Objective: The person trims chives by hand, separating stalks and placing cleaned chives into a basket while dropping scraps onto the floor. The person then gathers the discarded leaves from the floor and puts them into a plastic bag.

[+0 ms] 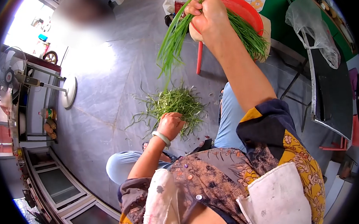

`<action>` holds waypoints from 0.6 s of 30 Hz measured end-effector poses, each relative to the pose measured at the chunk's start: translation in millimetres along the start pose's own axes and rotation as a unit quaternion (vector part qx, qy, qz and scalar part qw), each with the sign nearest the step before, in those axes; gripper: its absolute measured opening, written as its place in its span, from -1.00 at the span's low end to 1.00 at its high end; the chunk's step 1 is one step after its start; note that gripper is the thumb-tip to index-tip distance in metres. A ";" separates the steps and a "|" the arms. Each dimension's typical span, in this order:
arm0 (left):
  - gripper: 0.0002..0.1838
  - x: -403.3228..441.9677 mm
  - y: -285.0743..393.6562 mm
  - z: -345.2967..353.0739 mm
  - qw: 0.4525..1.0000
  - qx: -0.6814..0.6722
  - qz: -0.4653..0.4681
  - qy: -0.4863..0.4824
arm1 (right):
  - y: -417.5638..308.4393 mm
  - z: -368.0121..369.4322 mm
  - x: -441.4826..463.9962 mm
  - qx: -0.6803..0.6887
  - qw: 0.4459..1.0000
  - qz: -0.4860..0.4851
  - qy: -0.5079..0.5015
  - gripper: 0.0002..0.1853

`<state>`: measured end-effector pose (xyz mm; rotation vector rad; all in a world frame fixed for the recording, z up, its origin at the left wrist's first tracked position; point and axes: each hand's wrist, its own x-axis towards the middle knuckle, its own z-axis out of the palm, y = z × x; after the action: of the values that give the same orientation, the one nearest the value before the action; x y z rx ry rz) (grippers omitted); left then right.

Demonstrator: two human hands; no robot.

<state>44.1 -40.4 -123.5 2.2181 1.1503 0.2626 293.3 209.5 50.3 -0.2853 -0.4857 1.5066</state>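
Gripping a bunch of long green stalks (pixel 175 38) up high in the right hand (pixel 209 12), right by the left rim of the red basket (pixel 245 7)! Down on the floor (pixel 106 95), reaching to the near edge of the scattered green trimmings (pixel 173 100) with the left hand (pixel 172 125). And look at more stalks (pixel 250 41) jutting past the basket's near right edge!

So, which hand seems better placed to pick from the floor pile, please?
Probably the left hand: it is at the pile of green strands, while the right hand grips long green stalks near the red container.
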 end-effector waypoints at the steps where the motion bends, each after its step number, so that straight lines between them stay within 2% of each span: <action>1: -0.85 -1.0 0.5 -3.1 1.000 -0.013 -0.009 0.013 | 0.9 -0.5 -0.4 0.010 0.998 0.002 -0.060 -0.70; 2: -0.86 -1.4 1.1 -7.6 0.999 -0.025 -0.017 0.027 | 2.9 -1.5 -3.4 -0.019 1.000 -0.007 0.004 -0.71; 3: -0.86 3.8 1.0 -17.0 0.998 -0.034 -0.019 0.045 | -0.1 32.0 -26.3 -0.048 0.997 -0.021 0.064 -0.72; 4: -0.78 5.2 3.5 -30.2 0.998 -0.021 -0.007 0.054 | -5.6 55.9 -39.7 -0.078 0.989 -0.041 0.120 -0.72; 7: -0.68 7.3 8.4 -67.8 0.991 -0.085 -0.097 0.028 | -7.0 54.0 -41.2 -0.086 0.991 -0.010 0.101 -0.73; 10: -0.64 8.8 10.0 -110.3 0.984 -0.106 -0.138 0.018 | -4.9 67.5 -49.5 -0.156 0.984 0.024 0.086 -0.73; 14: -0.67 4.9 -4.9 -132.9 0.981 -0.124 -0.131 0.067 | 0.7 73.2 -60.9 -0.235 0.971 0.042 -0.017 -0.69; 17: -0.71 2.6 -20.5 -125.1 0.957 -0.188 -0.140 0.170 | 6.6 74.3 -67.0 -0.295 0.951 0.038 -0.087 -0.68; 18: -0.58 4.5 -37.8 -116.8 0.947 -0.219 -0.119 0.203 | 9.9 75.8 -70.7 -0.317 0.941 0.052 -0.101 -0.66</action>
<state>-29.4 30.0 -54.7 1.6580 1.3984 0.8175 249.0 131.1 102.6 -0.6687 -1.1395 1.4535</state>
